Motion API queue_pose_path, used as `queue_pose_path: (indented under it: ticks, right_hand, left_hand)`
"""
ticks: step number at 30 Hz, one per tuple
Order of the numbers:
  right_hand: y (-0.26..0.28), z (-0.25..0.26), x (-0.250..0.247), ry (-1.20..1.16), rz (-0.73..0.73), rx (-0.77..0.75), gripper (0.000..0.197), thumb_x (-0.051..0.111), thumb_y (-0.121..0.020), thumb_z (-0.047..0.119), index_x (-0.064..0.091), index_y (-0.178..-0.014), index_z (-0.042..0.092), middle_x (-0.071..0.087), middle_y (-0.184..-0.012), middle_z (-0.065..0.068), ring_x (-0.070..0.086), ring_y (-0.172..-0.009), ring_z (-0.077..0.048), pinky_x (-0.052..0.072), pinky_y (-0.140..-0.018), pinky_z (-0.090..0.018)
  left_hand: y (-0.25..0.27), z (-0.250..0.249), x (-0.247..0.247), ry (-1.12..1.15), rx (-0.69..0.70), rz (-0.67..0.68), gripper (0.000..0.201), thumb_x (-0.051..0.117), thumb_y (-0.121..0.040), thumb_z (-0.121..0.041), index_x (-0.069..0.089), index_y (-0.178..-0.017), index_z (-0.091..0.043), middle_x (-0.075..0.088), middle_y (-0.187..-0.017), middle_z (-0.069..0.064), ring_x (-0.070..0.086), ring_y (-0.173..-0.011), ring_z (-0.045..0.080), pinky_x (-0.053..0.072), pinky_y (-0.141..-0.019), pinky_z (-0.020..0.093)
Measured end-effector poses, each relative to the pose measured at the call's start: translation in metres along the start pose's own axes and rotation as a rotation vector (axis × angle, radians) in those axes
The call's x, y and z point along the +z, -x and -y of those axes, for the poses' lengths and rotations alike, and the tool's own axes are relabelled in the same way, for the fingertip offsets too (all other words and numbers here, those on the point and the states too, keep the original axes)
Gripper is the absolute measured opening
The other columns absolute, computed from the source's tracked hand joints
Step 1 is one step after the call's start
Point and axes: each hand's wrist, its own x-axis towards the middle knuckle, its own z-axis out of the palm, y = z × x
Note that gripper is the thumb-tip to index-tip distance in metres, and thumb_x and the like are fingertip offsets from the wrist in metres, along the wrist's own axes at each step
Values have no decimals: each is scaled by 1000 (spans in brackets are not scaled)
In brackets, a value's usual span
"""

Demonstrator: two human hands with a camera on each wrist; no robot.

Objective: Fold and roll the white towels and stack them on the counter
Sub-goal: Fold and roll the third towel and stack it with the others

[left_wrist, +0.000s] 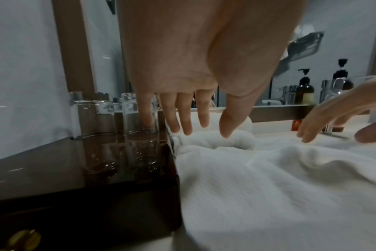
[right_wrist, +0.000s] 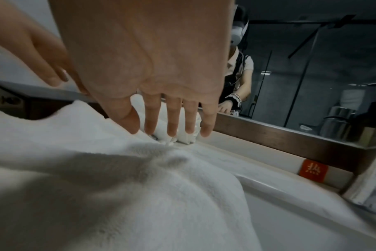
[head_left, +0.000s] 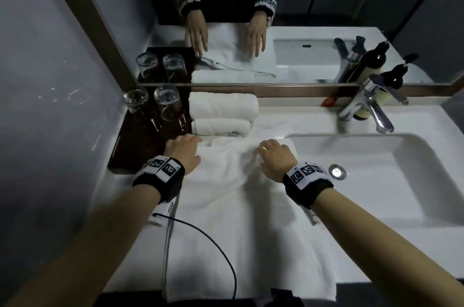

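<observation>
A white towel (head_left: 241,218) lies lengthwise on the counter (head_left: 120,181), its near end hanging over the front edge and its far end rumpled (left_wrist: 268,178) (right_wrist: 97,169). Behind it, by the mirror, two rolled white towels lie side by side, the larger (head_left: 223,105) behind the smaller (head_left: 221,127). My left hand (head_left: 184,143) (left_wrist: 195,130) is at the towel's far left corner, fingers straight and pointing down. My right hand (head_left: 272,151) (right_wrist: 172,131) is over the far right part, fingers straight. Neither grips cloth; whether the fingertips touch it is unclear.
A dark tray (head_left: 140,146) with two upturned glasses (head_left: 139,103) (head_left: 168,102) sits left of the towels. The sink basin (head_left: 376,181) and chrome faucet (head_left: 371,108) with pump bottles (head_left: 381,85) are on the right. A black cable (head_left: 213,239) crosses the towel's near part.
</observation>
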Motion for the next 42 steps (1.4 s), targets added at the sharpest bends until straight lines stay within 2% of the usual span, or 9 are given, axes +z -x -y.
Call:
queue_pose_path:
  ticks: [4, 7, 14, 18, 21, 26, 34, 39, 42]
  right_hand:
    - [-19, 11, 9, -43, 17, -20, 58, 45, -88, 10, 28, -143, 17, 24, -152, -5, 20, -140, -25, 30, -109, -43]
    - [-28, 22, 14, -106, -25, -89, 62, 41, -89, 7, 20, -146, 19, 20, -155, -3, 16, -143, -23, 24, -113, -40]
    - [-39, 36, 23, -98, -46, -303, 50, 51, -90, 30, 38, -138, 25, 48, -134, 0, 36, -130, -20, 17, -113, -40]
    - [-38, 33, 24, -205, -69, -328, 25, 54, -90, 33, 58, -110, 18, 61, -109, -2, 49, -111, -21, 19, -111, -35]
    - [-36, 33, 24, -245, -95, -359, 13, 49, -89, 16, 57, -97, 9, 61, -93, -9, 53, -94, -27, 24, -108, -35]
    - [-31, 34, 16, -330, -63, -424, 14, 52, -82, 15, 57, -93, 8, 65, -86, -10, 57, -84, -32, 38, -94, -40]
    - [-23, 56, 43, -58, 7, -528, 40, 54, -82, 14, 56, -122, 22, 52, -123, -7, 38, -126, -26, 24, -106, -41]
    - [-14, 59, 37, -52, -171, -500, 36, 78, -59, 23, 63, -88, 11, 62, -87, -6, 62, -79, -25, 49, -72, -29]
    - [-9, 56, 37, -138, -282, -544, 30, 85, -53, 23, 62, -68, 13, 60, -66, -3, 59, -56, -23, 44, -50, -22]
  left_hand:
    - [-18, -7, 14, -292, 60, 28, 45, 52, -90, -33, 42, -133, -22, 48, -135, -2, 25, -136, 19, 2, -115, 52]
    - [-21, -12, 20, -353, 87, -21, 30, 54, -89, -29, 52, -119, -22, 57, -120, -2, 40, -126, 21, 10, -113, 49]
    - [1, -22, 36, 167, 216, -18, 14, 54, -86, -11, 51, -95, -20, 51, -103, 0, 53, -97, 23, 38, -69, 31]
    - [11, -29, 42, 561, 20, 13, 13, 61, -86, -37, 57, -86, -25, 59, -88, -8, 59, -85, 15, 45, -72, 30]
    - [13, -28, 40, 701, -84, 56, 10, 66, -84, -29, 60, -76, -27, 67, -78, -6, 65, -76, 15, 54, -76, 34]
    - [22, -24, 33, 404, -113, 167, 12, 58, -82, -19, 67, -75, -18, 71, -88, -2, 65, -87, 19, 55, -81, 36]
    - [36, -24, 53, 180, 37, 105, 34, 69, -78, -20, 56, -110, -24, 51, -117, -3, 46, -114, 16, 39, -93, 27]
    - [34, -34, 64, -74, 87, 2, 30, 58, -86, -29, 51, -114, -20, 47, -121, 0, 42, -120, 18, 37, -94, 31]
    - [31, -34, 65, -56, 92, 16, 22, 47, -94, -28, 54, -113, -20, 48, -120, 1, 42, -119, 19, 38, -91, 32]
